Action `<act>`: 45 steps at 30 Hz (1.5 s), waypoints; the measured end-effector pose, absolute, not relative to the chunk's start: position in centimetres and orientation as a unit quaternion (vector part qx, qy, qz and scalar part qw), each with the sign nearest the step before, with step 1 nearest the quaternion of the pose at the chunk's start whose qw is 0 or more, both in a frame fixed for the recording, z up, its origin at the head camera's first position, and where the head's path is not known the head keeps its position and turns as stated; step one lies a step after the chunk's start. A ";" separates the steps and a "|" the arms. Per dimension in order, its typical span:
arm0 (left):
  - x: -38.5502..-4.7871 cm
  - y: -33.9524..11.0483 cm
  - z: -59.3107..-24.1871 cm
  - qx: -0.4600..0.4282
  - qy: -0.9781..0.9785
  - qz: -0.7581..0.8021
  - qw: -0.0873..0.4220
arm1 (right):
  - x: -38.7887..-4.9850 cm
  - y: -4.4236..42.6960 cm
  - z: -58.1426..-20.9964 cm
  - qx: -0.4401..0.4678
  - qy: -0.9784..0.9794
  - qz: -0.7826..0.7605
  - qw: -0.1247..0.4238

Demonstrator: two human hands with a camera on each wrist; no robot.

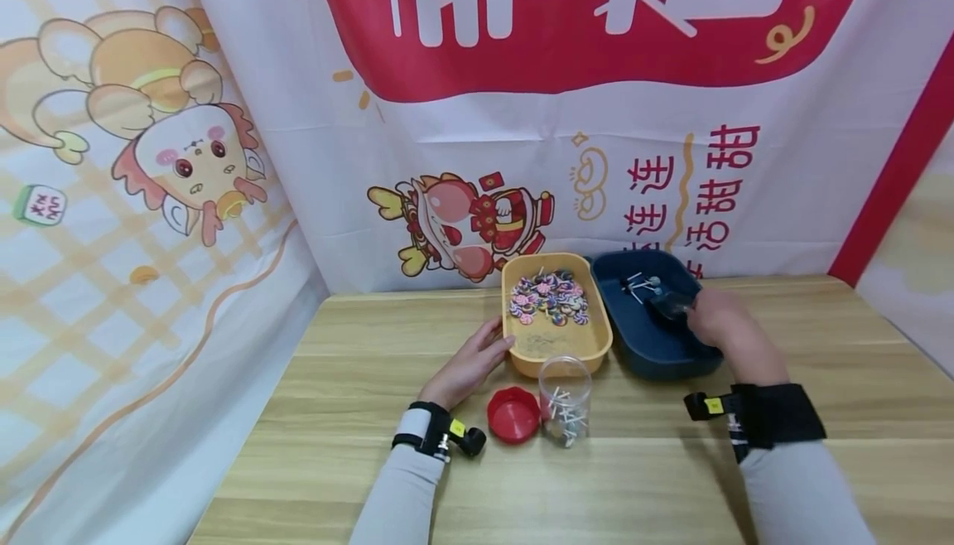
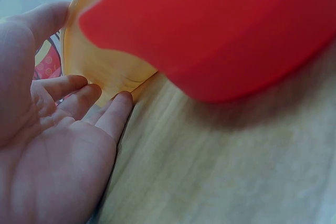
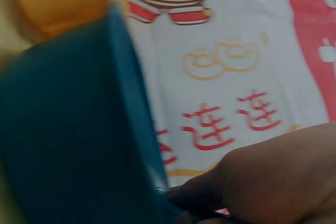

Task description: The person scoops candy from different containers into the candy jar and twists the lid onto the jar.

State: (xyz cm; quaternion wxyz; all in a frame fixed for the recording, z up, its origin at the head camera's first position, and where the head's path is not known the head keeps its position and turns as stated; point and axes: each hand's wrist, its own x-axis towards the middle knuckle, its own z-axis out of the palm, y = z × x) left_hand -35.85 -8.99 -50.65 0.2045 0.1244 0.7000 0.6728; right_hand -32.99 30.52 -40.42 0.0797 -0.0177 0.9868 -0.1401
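Observation:
My left hand (image 1: 468, 365) rests against the left side of a yellow basin (image 1: 555, 352), thumb at its rim and fingers fairly straight along its outer wall. Colourful swirl-patterned round pieces (image 1: 547, 296) lie in that basin. My right hand (image 1: 721, 321) grips a dark scoop (image 1: 668, 306) inside a dark blue basin (image 1: 656, 363). Small white sticks with round heads (image 1: 641, 284), like mini lollipops, are at the scoop. In the right wrist view the basin wall (image 3: 68, 124) hides most of the scoop.
A clear jar (image 1: 565, 383) with several similar white-stemmed pieces stands in front of the yellow basin. Beside it lies a red scalloped cup or lid (image 1: 514, 415), close to my left wrist. A printed cloth (image 1: 462, 131) hangs behind the wooden table (image 1: 626, 495).

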 end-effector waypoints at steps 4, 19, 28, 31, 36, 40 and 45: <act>-35.8 -8.9 -50.8 0.119 0.705 0.668 0.206 | -34.1 30.1 -42.7 0.013 0.983 -0.174 0.058; -35.9 -9.0 -50.6 0.127 0.700 0.672 0.205 | -35.9 29.5 -45.5 0.002 0.965 -0.231 0.125; -36.0 -9.0 -50.7 0.130 0.700 0.671 0.208 | -35.3 29.4 -45.3 -0.031 0.949 -0.277 0.149; -36.0 -9.0 -50.6 0.130 0.699 0.672 0.209 | -35.3 29.3 -45.3 -0.030 0.945 -0.291 0.147; -36.0 -9.0 -50.6 0.130 0.696 0.675 0.208 | -35.2 29.3 -45.3 -0.028 0.941 -0.306 0.139; -35.9 -9.0 -50.5 0.126 0.699 0.672 0.208 | -35.2 29.3 -45.2 -0.027 0.943 -0.306 0.129; -35.9 -8.9 -50.5 0.124 0.701 0.670 0.209 | -35.3 29.5 -44.7 -0.046 0.951 -0.287 0.103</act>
